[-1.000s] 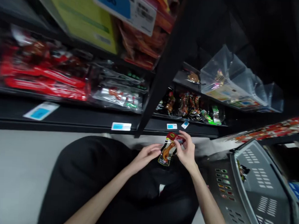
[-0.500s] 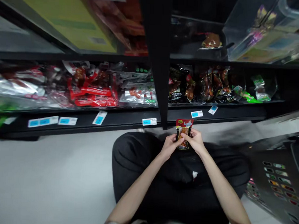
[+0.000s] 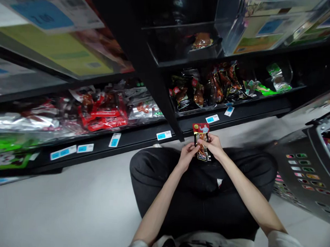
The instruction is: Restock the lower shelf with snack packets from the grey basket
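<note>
Both of my hands hold one small snack packet (image 3: pixel 202 130) above my lap, just in front of the shelf edge. Its top is red with a small printed figure, and brown food shows through the lower part, framed in black and gold. My left hand (image 3: pixel 187 156) is closed on the packet's left edge. On the other side, my right hand (image 3: pixel 213 145) grips the right edge, its thumb lying across the front. Past the packet, vacuum-packed brown meat snacks (image 3: pixel 217 85) lie in the bottom shelf bin.
Red and silver packets (image 3: pixel 105 117) fill the bottom shelf on the left. A black upright post (image 3: pixel 156 79) divides the shelving. Price tags (image 3: pixel 163 135) line the lower edge. To my right stands a grey basket (image 3: pixel 287 143) with goods in it. Pale floor (image 3: pixel 96 200) lies at left.
My view has turned and tilted, so the shelves appear slanted and more of the basket shows. Both hands keep hold of the packet, with their grip almost unchanged.
</note>
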`<state>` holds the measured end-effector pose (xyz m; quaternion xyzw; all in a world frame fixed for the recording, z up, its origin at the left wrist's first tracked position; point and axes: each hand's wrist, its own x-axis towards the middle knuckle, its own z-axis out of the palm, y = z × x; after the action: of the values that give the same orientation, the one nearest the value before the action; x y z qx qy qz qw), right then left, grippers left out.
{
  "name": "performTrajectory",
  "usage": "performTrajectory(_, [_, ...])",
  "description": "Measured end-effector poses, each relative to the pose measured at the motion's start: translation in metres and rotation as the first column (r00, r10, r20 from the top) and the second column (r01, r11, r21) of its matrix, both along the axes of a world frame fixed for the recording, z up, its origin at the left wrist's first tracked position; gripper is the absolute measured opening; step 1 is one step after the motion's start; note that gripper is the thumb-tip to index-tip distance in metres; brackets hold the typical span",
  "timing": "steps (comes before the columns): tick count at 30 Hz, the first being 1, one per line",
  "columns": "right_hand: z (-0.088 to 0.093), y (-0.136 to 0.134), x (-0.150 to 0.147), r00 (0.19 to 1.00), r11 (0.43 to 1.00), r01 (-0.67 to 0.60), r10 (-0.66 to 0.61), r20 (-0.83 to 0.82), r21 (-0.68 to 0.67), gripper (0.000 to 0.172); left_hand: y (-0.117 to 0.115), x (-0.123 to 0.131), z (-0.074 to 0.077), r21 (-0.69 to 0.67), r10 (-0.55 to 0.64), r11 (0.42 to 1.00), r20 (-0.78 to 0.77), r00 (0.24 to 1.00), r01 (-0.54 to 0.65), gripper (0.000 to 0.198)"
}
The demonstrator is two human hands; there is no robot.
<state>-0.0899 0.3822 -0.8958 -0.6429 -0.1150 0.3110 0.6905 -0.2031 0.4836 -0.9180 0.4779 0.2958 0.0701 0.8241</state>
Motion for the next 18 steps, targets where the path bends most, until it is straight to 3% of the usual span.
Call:
performTrajectory(4, [0.001,-0.001,-0.001,0.999,0.998,-0.035,0.036,-0.024,0.042,0.040,0.001,0.000,-0.001,0.026,0.017,1.000,-0.033,0.999,-0.016,0.043])
performTrajectory(10, [-0.002,-0.001,0.000,0.999,0.999,-0.042,0.042,-0.015,0.030,0.042,0.000,0.000,0.009,0.054,0.053,0.997,-0.034,0.998,-0.051,0.043])
performTrajectory(18, [-0.006,-0.001,0.000,0.998,0.998,-0.055,0.055,-0.007,0.020,0.038,0.001,0.000,0.008,0.088,0.029,0.996,-0.011,1.000,-0.028,0.041])
